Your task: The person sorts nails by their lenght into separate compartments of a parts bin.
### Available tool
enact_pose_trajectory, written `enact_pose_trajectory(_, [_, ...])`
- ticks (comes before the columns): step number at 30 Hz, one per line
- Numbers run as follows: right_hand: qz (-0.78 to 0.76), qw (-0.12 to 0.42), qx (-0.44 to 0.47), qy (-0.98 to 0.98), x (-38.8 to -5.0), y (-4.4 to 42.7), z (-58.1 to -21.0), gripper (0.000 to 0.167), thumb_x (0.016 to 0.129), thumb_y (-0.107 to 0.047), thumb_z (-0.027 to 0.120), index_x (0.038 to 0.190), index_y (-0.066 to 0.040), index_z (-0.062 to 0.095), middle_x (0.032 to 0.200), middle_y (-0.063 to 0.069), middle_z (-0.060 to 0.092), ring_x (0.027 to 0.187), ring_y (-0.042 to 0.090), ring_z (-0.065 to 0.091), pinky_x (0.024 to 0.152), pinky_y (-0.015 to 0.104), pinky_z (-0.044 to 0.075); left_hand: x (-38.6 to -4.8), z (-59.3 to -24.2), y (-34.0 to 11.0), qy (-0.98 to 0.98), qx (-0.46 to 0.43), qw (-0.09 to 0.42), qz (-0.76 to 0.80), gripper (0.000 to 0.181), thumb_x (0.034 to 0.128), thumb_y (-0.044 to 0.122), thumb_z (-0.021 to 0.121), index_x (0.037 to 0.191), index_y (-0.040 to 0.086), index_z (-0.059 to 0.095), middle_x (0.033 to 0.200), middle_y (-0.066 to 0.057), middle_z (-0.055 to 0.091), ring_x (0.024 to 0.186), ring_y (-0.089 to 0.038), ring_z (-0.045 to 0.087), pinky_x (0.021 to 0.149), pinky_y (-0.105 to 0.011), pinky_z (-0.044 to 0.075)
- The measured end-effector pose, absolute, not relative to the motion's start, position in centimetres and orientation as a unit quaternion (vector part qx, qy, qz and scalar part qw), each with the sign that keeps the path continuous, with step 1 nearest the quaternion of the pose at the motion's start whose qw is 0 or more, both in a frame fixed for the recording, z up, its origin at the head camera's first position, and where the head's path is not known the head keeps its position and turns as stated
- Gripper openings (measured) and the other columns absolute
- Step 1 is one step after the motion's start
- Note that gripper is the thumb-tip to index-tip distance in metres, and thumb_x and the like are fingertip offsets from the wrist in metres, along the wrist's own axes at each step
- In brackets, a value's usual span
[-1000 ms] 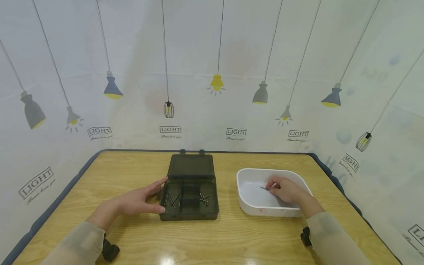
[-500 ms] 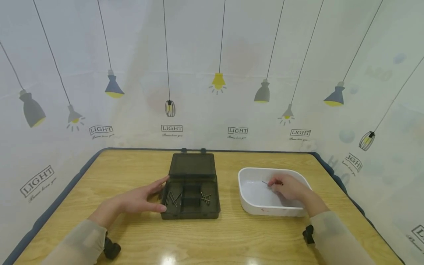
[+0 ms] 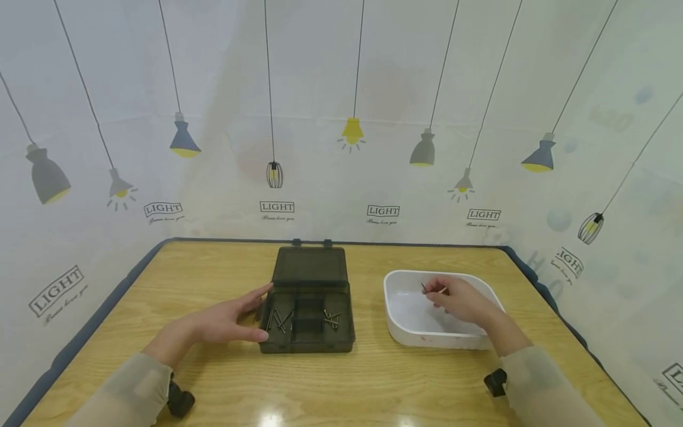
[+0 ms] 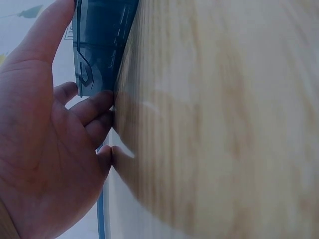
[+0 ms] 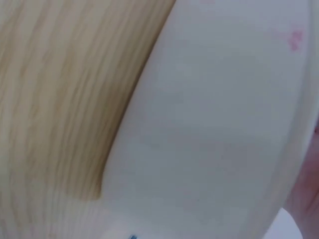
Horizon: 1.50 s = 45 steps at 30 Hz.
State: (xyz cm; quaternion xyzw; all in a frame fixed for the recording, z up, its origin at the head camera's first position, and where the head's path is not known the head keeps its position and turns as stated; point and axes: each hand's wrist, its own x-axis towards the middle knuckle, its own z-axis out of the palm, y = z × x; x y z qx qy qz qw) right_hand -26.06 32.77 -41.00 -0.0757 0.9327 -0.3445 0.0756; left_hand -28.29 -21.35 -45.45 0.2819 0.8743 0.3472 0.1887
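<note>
A dark see-through plastic compartment box [image 3: 308,346] lies on the table with its lid [image 3: 309,265] folded back. Several long thin fasteners [image 3: 280,320], screws or nails, lie in its left compartment; several shorter ones [image 3: 331,319] are in the right. Along the box's left side, my left hand [image 3: 221,323] touches it, thumb at the front corner and index finger towards the hinge. The left wrist view shows other fingertips [image 4: 102,102] against the box's side. Over the white tray [image 3: 413,305], my right hand [image 3: 461,299] pinches a small thin fastener [image 3: 424,288] between thumb and fingers.
The wooden table [image 3: 213,385] reaches back to a white curtain [image 3: 320,71] printed with lamps. Between box and tray runs a strip of bare wood. The tray's raised wall [image 5: 199,124] fills much of the right wrist view.
The right hand has risen a little inside the tray with the fastener, which now points more steeply upward. The left hand and the box stay in place; the head view has shifted slightly.
</note>
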Motion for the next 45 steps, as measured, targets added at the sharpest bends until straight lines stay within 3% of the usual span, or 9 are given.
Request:
enact_pose_trajectory(13, [-0.422,0.04,-0.121,0.897,-25.2,29.0,-39.3,0.023,0.111,-0.023,0.067,0.126,-0.005,0.068,0.114,0.012,0.074,0.09,0.019,0.069,0.068,0.028,0.055,-28.3,-45.5,-21.3,0.877,0.278,0.192,0.342,0.111,0.0986,0.054,0.08,0.179,0.029,0.007,0.179,-0.025,0.029,0.166,-0.047,0.029,0.131,-0.074,0.02])
enact_pose_trajectory(19, [-0.461,0.036,-0.132,0.877,-24.8,27.1,-38.7,0.021,0.108,-0.022,0.072,0.119,-0.004,0.068,0.109,0.014,0.077,0.083,0.019,0.071,0.061,0.027,0.054,-28.4,-45.8,-21.3,0.879,0.274,0.191,0.34,0.112,0.0977,0.056,0.08,0.179,0.03,0.008,0.18,-0.023,0.028,0.167,-0.046,0.028,0.132,-0.073,0.019])
enact_pose_trajectory(36, [-0.503,0.061,-0.166,0.846,-25.2,20.0,-38.0,0.019,0.109,-0.023,0.072,0.118,-0.007,0.067,0.102,0.003,0.077,0.082,0.026,0.07,0.062,0.028,0.051,-28.5,-45.9,-21.5,0.878,0.266,0.196,0.347,0.113,0.097,0.056,0.081,0.179,0.029,0.008,0.181,-0.021,0.027,0.168,-0.044,0.025,0.133,-0.072,0.019])
enact_pose_trajectory(40, [-0.498,0.074,-0.184,0.844,-25.3,17.8,-38.2,0.018,0.108,-0.024,0.072,0.118,-0.009,0.068,0.106,0.007,0.079,0.08,0.022,0.071,0.062,0.027,0.051,-28.6,-46.0,-21.4,0.88,0.267,0.195,0.342,0.113,0.097,0.057,0.081,0.179,0.029,0.008,0.181,-0.022,0.027,0.168,-0.045,0.026,0.132,-0.073,0.019])
enact_pose_trajectory(45, [-0.5,0.087,-0.199,0.838,-25.4,15.4,-38.5,0.016,0.11,-0.022,0.069,0.118,-0.009,0.068,0.115,0.015,0.08,0.081,0.027,0.074,0.065,0.028,0.054,-28.6,-46.1,-21.3,0.88,0.27,0.193,0.339,0.113,0.0972,0.058,0.08,0.179,0.03,0.008,0.181,-0.021,0.027,0.168,-0.045,0.026,0.133,-0.072,0.018])
